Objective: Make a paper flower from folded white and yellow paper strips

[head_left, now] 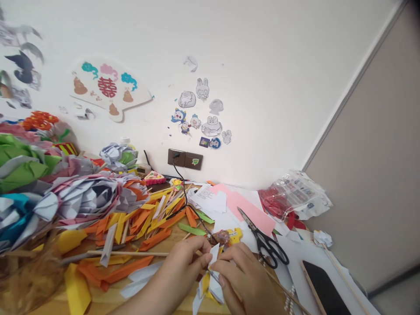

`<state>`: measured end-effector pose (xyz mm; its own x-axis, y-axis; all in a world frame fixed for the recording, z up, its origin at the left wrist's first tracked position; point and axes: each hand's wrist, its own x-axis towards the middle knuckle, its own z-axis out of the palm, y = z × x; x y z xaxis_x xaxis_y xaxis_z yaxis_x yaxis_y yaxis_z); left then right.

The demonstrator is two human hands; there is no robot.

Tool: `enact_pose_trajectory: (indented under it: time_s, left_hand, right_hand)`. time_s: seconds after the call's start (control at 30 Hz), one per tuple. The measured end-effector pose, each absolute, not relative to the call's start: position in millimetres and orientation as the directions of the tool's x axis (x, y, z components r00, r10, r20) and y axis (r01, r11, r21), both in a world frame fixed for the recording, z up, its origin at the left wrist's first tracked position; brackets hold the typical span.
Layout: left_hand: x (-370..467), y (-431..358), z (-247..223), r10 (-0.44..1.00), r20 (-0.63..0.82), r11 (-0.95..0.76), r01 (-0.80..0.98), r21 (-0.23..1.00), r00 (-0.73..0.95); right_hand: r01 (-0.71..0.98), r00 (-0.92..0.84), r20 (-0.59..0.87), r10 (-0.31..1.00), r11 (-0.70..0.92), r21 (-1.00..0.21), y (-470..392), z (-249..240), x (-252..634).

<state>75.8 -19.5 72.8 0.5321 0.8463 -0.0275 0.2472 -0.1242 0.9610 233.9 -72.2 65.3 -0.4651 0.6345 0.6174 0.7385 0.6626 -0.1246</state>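
At the bottom middle, my left hand (188, 262) pinches the upper end of a folded white and yellow paper piece (205, 283). Fingers of my right hand (244, 273) close on the same piece from the other side, and their tips partly hide it. White and yellow strips hang below the fingers. From beneath my right hand a thin wooden stick (288, 293) runs to the lower right; whether it joins the paper piece is hidden. Just beyond my hands lies a small yellow object (235, 236) beside a brownish crinkled thing.
Black-handled scissors (264, 240) lie on pink paper (247, 208) and white sheets. A phone (324, 286) rests at the right. Folded orange and yellow strips (141, 221) cover the left, beside large paper flowers (87, 197). A black cable (186, 192) hangs from the wall socket.
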Motion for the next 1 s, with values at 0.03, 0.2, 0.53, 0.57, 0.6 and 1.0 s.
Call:
enact_pose_trajectory:
  time_s: [0.03,0.2,0.53,0.57,0.6,1.0]
  left_hand:
    - [75.8,-19.5,71.9,0.849,-0.019,-0.126,0.238,0.963,0.528]
    - [76.0,-19.6,69.0,0.855,-0.013,-0.146,0.266,0.953,0.518]
    - [74.6,-21.0,74.0,0.858,0.013,-0.201,0.313,0.928,0.513]
    - [74.7,-21.4,74.5,0.858,0.011,-0.192,0.301,0.934,0.514]
    - [74.8,-21.7,74.9,0.858,0.018,-0.192,0.288,0.938,0.513]
    - [70.5,-28.3,78.6,0.869,0.239,-0.397,0.324,0.859,0.433]
  right_hand:
    - [0.741,-0.469,0.623,0.626,0.663,-0.108,-72.3,64.9,233.5]
    - [0.737,-0.473,0.671,0.571,0.673,-0.054,-72.2,62.3,231.7]
    - [0.740,-0.486,0.718,0.498,0.672,0.035,-71.1,62.3,228.8]
    - [0.739,-0.494,0.737,0.462,0.670,0.075,-71.1,62.7,228.2]
    - [0.739,-0.499,0.756,0.424,0.664,0.115,-71.1,62.9,227.7]
    - [0.762,-0.423,0.825,0.374,0.640,0.100,-72.4,60.4,236.6]
